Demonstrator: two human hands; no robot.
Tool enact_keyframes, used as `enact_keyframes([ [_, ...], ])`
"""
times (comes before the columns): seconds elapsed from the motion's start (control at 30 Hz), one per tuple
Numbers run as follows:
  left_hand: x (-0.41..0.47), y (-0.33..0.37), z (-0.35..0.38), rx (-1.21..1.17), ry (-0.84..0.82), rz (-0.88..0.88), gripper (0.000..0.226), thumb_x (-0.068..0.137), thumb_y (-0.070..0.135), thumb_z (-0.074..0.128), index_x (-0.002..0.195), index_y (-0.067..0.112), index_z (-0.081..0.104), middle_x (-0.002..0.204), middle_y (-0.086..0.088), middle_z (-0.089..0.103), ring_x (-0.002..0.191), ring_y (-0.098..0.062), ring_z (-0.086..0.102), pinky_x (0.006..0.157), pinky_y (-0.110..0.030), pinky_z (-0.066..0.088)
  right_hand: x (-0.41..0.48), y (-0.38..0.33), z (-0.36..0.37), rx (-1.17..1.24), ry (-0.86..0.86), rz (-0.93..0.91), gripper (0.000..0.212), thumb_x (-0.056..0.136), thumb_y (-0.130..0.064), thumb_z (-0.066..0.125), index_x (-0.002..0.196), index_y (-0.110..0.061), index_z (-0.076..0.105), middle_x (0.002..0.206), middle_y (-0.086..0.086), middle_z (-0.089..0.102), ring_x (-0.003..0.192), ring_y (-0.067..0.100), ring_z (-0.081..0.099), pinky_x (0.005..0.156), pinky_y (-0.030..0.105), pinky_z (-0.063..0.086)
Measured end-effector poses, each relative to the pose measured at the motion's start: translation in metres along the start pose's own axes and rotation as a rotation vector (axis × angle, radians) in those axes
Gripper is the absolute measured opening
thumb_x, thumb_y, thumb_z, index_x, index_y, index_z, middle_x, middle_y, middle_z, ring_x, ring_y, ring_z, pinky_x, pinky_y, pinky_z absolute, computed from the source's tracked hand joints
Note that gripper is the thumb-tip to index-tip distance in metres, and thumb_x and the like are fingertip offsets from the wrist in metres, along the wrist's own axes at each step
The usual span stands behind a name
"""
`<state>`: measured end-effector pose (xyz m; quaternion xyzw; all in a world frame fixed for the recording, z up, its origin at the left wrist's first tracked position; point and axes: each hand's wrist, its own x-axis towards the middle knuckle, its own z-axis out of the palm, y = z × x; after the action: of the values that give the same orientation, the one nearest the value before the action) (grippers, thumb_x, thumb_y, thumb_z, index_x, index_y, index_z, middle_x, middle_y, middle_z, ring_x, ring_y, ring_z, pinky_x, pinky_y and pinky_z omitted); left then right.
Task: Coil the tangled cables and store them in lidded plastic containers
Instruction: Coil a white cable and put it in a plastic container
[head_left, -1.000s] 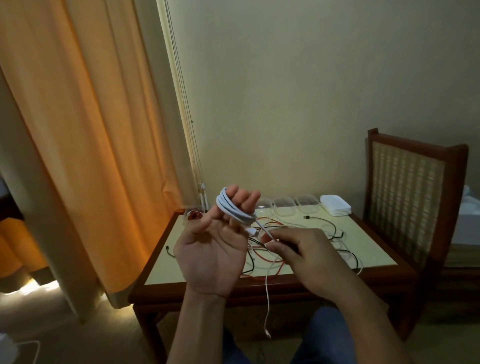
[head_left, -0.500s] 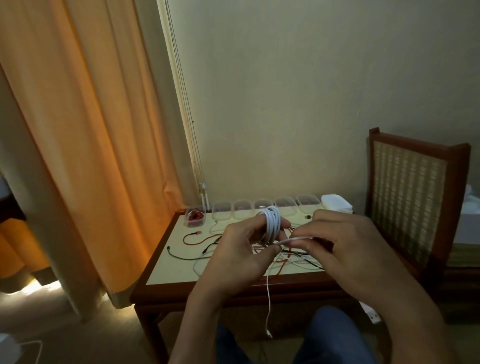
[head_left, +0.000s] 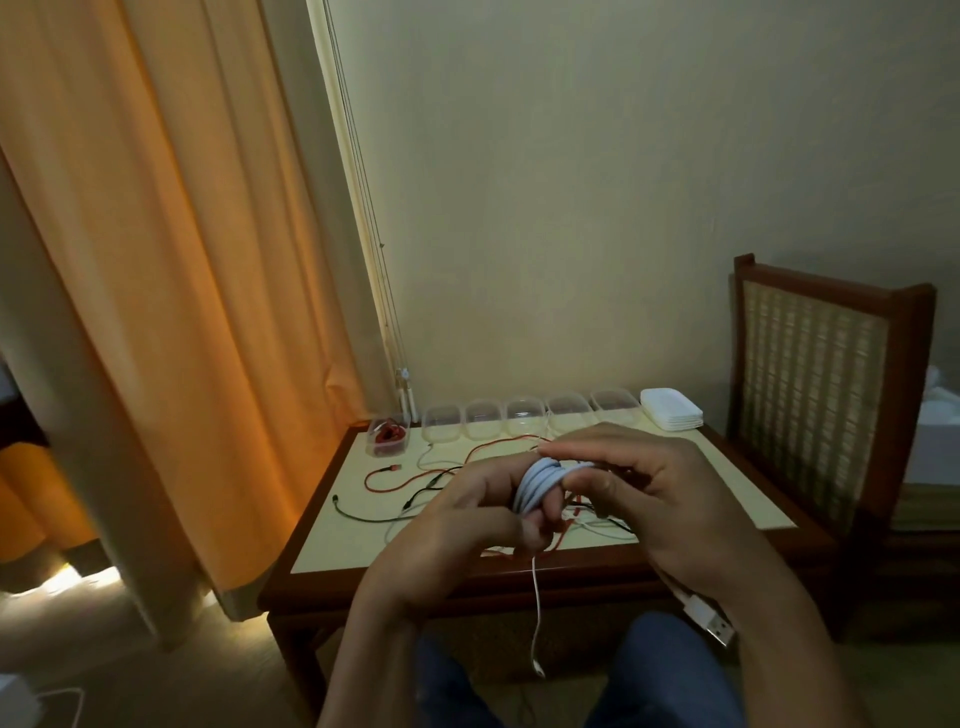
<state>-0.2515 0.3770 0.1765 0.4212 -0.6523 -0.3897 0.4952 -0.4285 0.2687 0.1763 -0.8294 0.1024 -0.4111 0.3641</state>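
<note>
The left hand's fingers are curled, and the white cable is wound round them in a tight bundle of loops. The right hand meets the bundle from the right. Its thumb and forefinger close on the strand where it leaves the top of the loops, and the other fingers are bent in toward the palm.

Under the left fingers a loose end of the same cable hangs straight down past the table's edge to a small plug between the person's knees. Below the right wrist its other end sticks out with a USB plug.

Just beyond the fingers lies a tangle on the table. A red cable loops off to the left of the fingers, and a dark cable lies nearer the left edge.

Farther back, past the fingertips, a row of clear boxes stands along the wall. The box at the left end holds a red coil. A stack of white lids sits at the right end.

Right of the right hand stands a wooden chair. Far left of the left hand hangs an orange curtain.
</note>
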Motion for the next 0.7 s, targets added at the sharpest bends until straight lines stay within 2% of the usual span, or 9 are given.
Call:
enact_keyframes([
  [0.1, -0.002, -0.003, -0.001, -0.021, 0.021, -0.058, 0.012, 0.086, 0.014, 0.059, 0.095, 0.012, 0.066, 0.089, -0.005, 0.060, 0.080, -0.020, 0.055, 0.075, -0.032, 0.047, 0.000, 0.001, 0.001, 0.011, -0.033, 0.043, 0.027, 0.084, -0.035, 0.062, 0.109, -0.037, 0.072, 0.106, -0.025, 0.073, 0.105, -0.004, 0.066, 0.087, 0.009, 0.048],
  [0.17, -0.002, -0.004, 0.000, -0.069, 0.022, -0.085, 0.014, 0.092, 0.008, 0.055, 0.100, 0.008, 0.067, 0.089, -0.006, 0.062, 0.076, -0.021, 0.057, 0.074, -0.032, 0.049, 0.000, 0.002, 0.002, -0.007, -0.023, 0.052, 0.027, 0.085, -0.037, 0.061, 0.109, -0.037, 0.073, 0.104, -0.024, 0.073, 0.104, -0.004, 0.066, 0.086, 0.009, 0.048],
  [0.27, -0.002, -0.004, 0.001, -0.085, 0.059, -0.105, 0.018, 0.095, 0.009, 0.055, 0.107, 0.005, 0.068, 0.087, -0.005, 0.065, 0.077, -0.022, 0.063, 0.077, -0.032, 0.052, 0.000, 0.002, 0.003, -0.069, 0.013, 0.041, 0.023, 0.085, -0.041, 0.058, 0.104, -0.042, 0.071, 0.100, -0.027, 0.072, 0.099, -0.005, 0.066, 0.082, 0.007, 0.047],
  [0.4, 0.003, -0.003, 0.010, 0.092, 0.157, -0.057, 0.017, 0.104, 0.007, 0.051, 0.112, 0.005, 0.066, 0.088, -0.004, 0.066, 0.081, -0.018, 0.065, 0.083, -0.028, 0.052, 0.000, 0.006, 0.002, -0.115, 0.102, 0.018, 0.019, 0.087, -0.043, 0.059, 0.102, -0.048, 0.069, 0.096, -0.026, 0.073, 0.095, -0.004, 0.067, 0.080, 0.009, 0.048],
  [0.5, 0.008, -0.007, 0.022, 0.215, 0.246, -0.009, 0.019, 0.106, 0.009, 0.049, 0.117, 0.013, 0.064, 0.090, -0.004, 0.064, 0.082, -0.011, 0.063, 0.080, -0.025, 0.051, 0.002, 0.009, 0.001, -0.145, 0.160, -0.007, 0.023, 0.091, -0.029, 0.067, 0.102, -0.048, 0.069, 0.096, -0.026, 0.073, 0.094, -0.006, 0.068, 0.080, 0.007, 0.047],
  [0.6, 0.012, -0.012, 0.029, 0.248, 0.306, 0.029, 0.018, 0.105, 0.015, 0.050, 0.117, 0.021, 0.063, 0.097, -0.003, 0.064, 0.085, -0.012, 0.061, 0.082, -0.031, 0.054, 0.003, 0.008, 0.000, -0.164, 0.206, -0.044, 0.020, 0.087, -0.039, 0.062, 0.102, -0.051, 0.067, 0.094, -0.026, 0.074, 0.093, -0.007, 0.067, 0.079, 0.005, 0.047],
  [0.7, 0.016, -0.014, 0.033, 0.286, 0.348, 0.058, 0.018, 0.105, 0.020, 0.049, 0.116, 0.026, 0.062, 0.095, 0.006, 0.063, 0.085, -0.008, 0.058, 0.077, -0.026, 0.051, 0.004, 0.007, -0.001, -0.182, 0.252, -0.079, 0.020, 0.086, -0.042, 0.062, 0.103, -0.049, 0.068, 0.091, -0.023, 0.075, 0.090, -0.006, 0.068, 0.077, 0.007, 0.048],
])
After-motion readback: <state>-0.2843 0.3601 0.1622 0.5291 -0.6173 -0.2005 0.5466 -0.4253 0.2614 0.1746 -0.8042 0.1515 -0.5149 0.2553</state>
